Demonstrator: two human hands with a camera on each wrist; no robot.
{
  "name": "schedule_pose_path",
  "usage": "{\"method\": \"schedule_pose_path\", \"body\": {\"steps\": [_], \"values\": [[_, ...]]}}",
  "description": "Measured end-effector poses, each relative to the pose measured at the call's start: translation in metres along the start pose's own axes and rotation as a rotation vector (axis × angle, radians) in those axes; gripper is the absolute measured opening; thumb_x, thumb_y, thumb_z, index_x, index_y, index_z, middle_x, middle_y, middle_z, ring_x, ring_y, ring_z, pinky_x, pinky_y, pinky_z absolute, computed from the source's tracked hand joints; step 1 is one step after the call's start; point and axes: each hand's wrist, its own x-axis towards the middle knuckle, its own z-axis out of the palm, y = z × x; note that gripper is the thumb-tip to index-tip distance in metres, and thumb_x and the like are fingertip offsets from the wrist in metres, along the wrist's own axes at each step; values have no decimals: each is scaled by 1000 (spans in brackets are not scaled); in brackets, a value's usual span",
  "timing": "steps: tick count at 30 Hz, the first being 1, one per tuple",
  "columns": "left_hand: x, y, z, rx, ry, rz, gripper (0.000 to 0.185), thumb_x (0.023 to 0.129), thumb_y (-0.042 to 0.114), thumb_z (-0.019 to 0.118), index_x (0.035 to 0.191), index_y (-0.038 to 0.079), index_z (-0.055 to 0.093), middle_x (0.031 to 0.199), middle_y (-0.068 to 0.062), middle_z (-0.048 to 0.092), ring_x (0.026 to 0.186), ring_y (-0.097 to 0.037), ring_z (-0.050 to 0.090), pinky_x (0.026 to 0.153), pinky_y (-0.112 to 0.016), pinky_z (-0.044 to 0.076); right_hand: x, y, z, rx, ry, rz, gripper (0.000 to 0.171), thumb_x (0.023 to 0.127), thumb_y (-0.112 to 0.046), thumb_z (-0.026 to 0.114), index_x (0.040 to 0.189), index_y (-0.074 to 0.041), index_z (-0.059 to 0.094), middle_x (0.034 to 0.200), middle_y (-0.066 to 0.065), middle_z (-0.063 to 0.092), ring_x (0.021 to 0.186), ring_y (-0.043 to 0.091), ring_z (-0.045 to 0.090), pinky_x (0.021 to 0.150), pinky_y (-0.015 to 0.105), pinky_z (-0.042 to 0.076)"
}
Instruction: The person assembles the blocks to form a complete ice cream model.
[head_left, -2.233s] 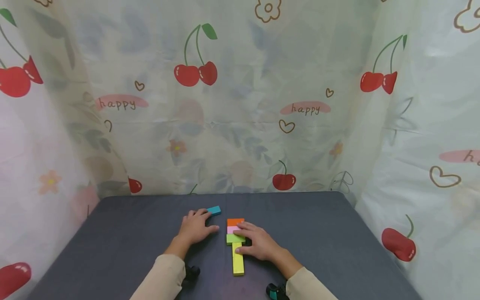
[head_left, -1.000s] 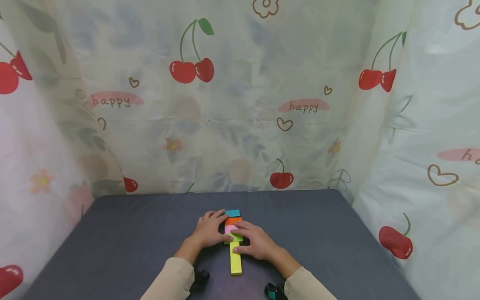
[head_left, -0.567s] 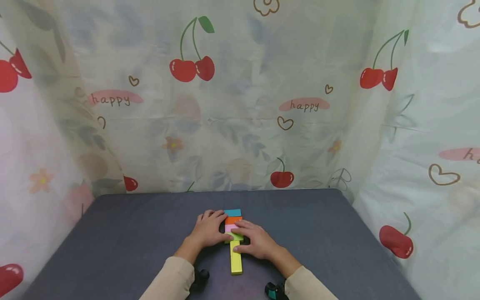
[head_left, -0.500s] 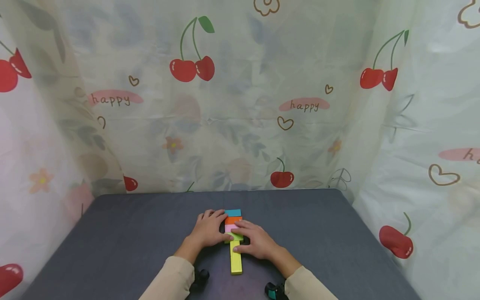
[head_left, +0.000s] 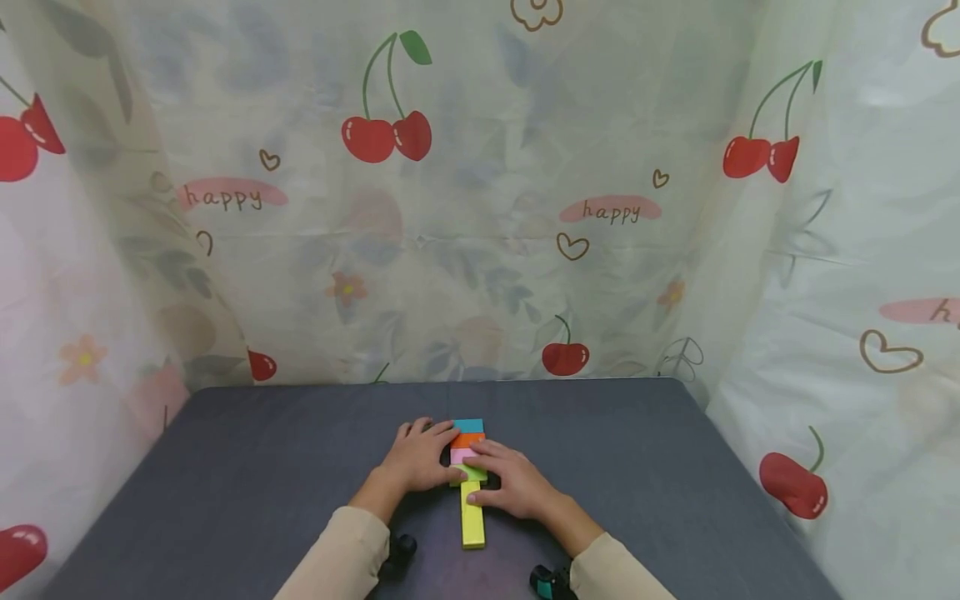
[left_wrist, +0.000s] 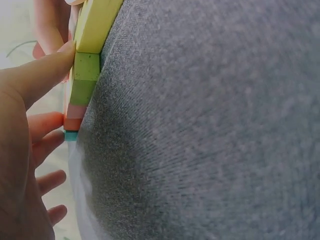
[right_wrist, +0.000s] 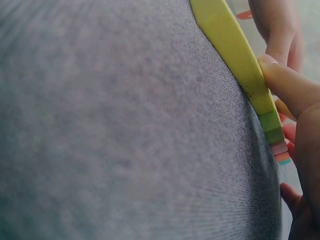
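Note:
Flat coloured blocks form a T-like figure on the table in the head view. From the far end come a blue block (head_left: 469, 426), an orange block (head_left: 470, 440), a pink block (head_left: 460, 456) and a green block (head_left: 474, 473), laid crosswise against each other. Below them a yellow block (head_left: 472, 531) runs lengthwise toward the person. My left hand (head_left: 415, 458) rests along the left ends, its thumb on the green block and its fingertips at the orange and blue ones. With extended fingers my right hand (head_left: 519, 483) touches the pink block, its thumb on the yellow one.
The dark grey table (head_left: 300, 467) extends to both sides. A patterned curtain (head_left: 480, 275) with cherries and flowers encloses its back and sides. Dark wrist-worn devices show below both hands.
My left hand has slid the blue block rightward from the left, up against the orange block at the row's far end. My right hand has stayed almost still.

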Motion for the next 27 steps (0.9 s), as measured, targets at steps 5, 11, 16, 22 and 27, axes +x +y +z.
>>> {"method": "schedule_pose_path", "body": {"steps": [5,11,16,22,27], "values": [[1,-1,1,1,6,3,79,83,66,61,144,17,49,148,-4,44,136,-36,32,108,-59,20,0,1,0,-10,5,-9,66,88,-59,62,143,-24,52,152,-3,39,142,23,29,108,57,26],[2,-1,1,0,5,6,80,82,67,61,144,18,50,147,-4,45,136,-36,33,108,-59,20,-1,1,0,-31,13,-33,66,89,-59,61,143,-23,52,152,-2,40,141,22,31,108,56,26],[1,-2,1,5,6,7,80,82,67,61,144,18,50,148,-4,44,136,-36,32,108,-59,20,-1,1,2,-59,32,-53,66,89,-61,58,143,-22,53,150,-1,42,141,22,32,108,55,26],[-1,-2,-1,-6,13,18,79,83,66,61,144,17,50,148,-5,45,136,-36,33,108,-59,21,-2,2,4,-82,73,-88,66,89,-63,56,140,-20,56,147,-1,46,139,22,36,108,55,26],[-3,-4,-1,-43,52,36,73,85,60,63,143,17,52,146,-5,47,134,-35,36,107,-60,22,-4,2,3,-59,127,-115,60,90,-59,58,136,-19,60,143,-1,50,136,21,40,106,55,30]]}}
